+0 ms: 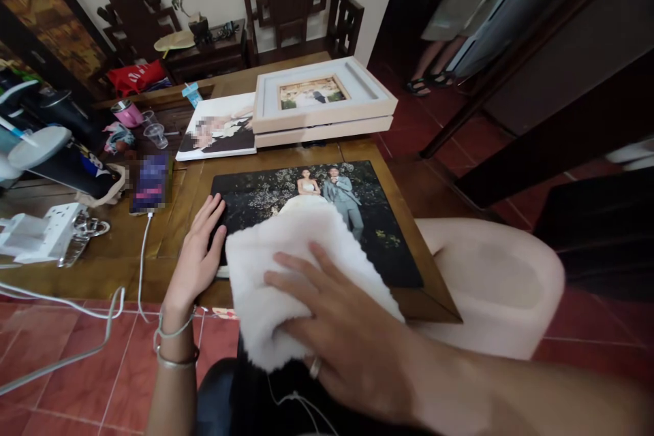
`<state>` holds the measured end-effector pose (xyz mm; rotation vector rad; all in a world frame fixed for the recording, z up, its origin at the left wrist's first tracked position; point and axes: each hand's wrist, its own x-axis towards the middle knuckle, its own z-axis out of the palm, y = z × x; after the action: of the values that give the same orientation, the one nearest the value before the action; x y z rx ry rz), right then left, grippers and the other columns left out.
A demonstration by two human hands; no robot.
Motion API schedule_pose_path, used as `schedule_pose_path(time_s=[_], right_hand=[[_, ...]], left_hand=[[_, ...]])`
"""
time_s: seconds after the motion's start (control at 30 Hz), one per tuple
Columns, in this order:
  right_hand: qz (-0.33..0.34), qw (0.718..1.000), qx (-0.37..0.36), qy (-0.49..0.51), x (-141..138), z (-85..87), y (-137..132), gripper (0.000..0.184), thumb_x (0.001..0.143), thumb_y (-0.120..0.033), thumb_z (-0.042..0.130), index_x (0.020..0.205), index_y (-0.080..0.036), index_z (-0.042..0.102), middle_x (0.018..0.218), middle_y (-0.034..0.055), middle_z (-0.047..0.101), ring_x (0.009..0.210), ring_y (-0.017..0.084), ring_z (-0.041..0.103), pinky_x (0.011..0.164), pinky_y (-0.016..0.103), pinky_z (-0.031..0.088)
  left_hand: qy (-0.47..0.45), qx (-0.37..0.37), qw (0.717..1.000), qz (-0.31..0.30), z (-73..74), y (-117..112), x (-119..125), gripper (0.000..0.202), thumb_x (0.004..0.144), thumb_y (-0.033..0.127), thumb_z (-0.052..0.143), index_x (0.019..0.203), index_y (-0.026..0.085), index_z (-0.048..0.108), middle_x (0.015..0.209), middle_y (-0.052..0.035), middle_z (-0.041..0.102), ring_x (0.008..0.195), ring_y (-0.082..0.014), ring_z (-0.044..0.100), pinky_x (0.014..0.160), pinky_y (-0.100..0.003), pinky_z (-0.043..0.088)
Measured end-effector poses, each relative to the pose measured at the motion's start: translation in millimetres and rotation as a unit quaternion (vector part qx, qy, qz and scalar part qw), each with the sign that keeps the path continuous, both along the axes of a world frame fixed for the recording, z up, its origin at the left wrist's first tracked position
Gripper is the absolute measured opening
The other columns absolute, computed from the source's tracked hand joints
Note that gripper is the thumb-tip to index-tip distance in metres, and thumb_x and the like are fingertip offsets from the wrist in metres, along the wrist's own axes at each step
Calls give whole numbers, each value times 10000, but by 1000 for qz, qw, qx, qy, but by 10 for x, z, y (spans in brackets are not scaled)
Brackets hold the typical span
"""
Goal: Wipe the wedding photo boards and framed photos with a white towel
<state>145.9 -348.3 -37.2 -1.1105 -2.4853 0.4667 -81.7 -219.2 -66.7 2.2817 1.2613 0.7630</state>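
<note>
A dark photo panel showing a couple lies flat on the wooden table near its front corner. My left hand rests along the panel's left edge, fingers stretched out and thumb apart, holding nothing. A fluffy white cloth covers the lower middle of the panel and hangs over its near side. My right hand is on this cloth, gripping its near part with bent fingers. The cloth hides part of the picture and of the panel's front edge.
Behind the panel are stacked pale frames and a white-edged photo board. A phone on a white cable, a power strip and cups stand left. A pale chair is at the right; a person stands beyond.
</note>
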Motion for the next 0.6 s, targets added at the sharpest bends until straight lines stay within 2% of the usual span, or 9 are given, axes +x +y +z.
schedule_pose_path(time_s=[0.17, 0.23, 0.3, 0.37, 0.47, 0.53, 0.6], right_hand=[[-127, 989, 20, -70, 222, -27, 573, 416, 815, -152, 553, 1211, -192, 672, 1421, 168, 546, 1389, 428, 367, 1097, 755, 201], [-171, 981, 32, -89, 177, 10, 801, 421, 849, -135, 506, 1243, -159, 651, 1407, 180, 557, 1378, 435, 374, 1088, 759, 213], [-182, 978, 52, -89, 54, 43, 948, 415, 878, -138, 479, 1260, -148, 639, 1404, 179, 559, 1377, 436, 370, 1090, 760, 202], [-129, 986, 69, -78, -97, 58, 994, 400, 901, -150, 468, 1263, -170, 636, 1400, 157, 564, 1382, 421, 366, 1095, 756, 196], [6, 996, 76, -55, -252, 60, 871, 328, 915, -182, 487, 1184, -207, 674, 1395, 118, 568, 1406, 384, 346, 1120, 726, 184], [76, 995, 56, -40, -256, 65, 681, 275, 895, -198, 529, 1109, -221, 700, 1398, 100, 571, 1419, 365, 335, 1139, 706, 168], [119, 993, 17, -19, -175, 83, 449, 254, 851, -214, 583, 1071, -230, 709, 1384, 91, 588, 1409, 350, 359, 1158, 687, 147]], left_hand=[[-20, 11, 1000, 1, 3, -7, 16, 468, 1002, 384, 465, 1440, 223, 509, 1563, -96, 429, 1483, -249, 333, 1232, -504, 230], [-61, 13, 998, 14, 23, -30, 20, 497, 984, 395, 514, 1453, 234, 494, 1554, -92, 444, 1465, -251, 366, 1231, -481, 243], [-136, -2, 990, 30, 40, -55, 18, 530, 972, 403, 545, 1474, 252, 464, 1561, -84, 434, 1460, -255, 376, 1222, -458, 274], [-232, -22, 972, 34, 40, -71, 10, 528, 991, 429, 502, 1492, 278, 430, 1573, -75, 417, 1462, -263, 371, 1191, -448, 334], [-329, -18, 944, 26, 15, -77, 2, 512, 1024, 491, 373, 1501, 306, 406, 1564, -63, 435, 1452, -265, 388, 1173, -452, 361], [-334, -5, 942, 32, 1, -81, 6, 535, 1028, 536, 308, 1499, 304, 411, 1554, -62, 449, 1449, -263, 394, 1188, -455, 336], [-303, -12, 952, 42, 4, -89, 15, 572, 1027, 567, 239, 1501, 296, 410, 1566, -64, 430, 1461, -263, 372, 1178, -452, 354]])
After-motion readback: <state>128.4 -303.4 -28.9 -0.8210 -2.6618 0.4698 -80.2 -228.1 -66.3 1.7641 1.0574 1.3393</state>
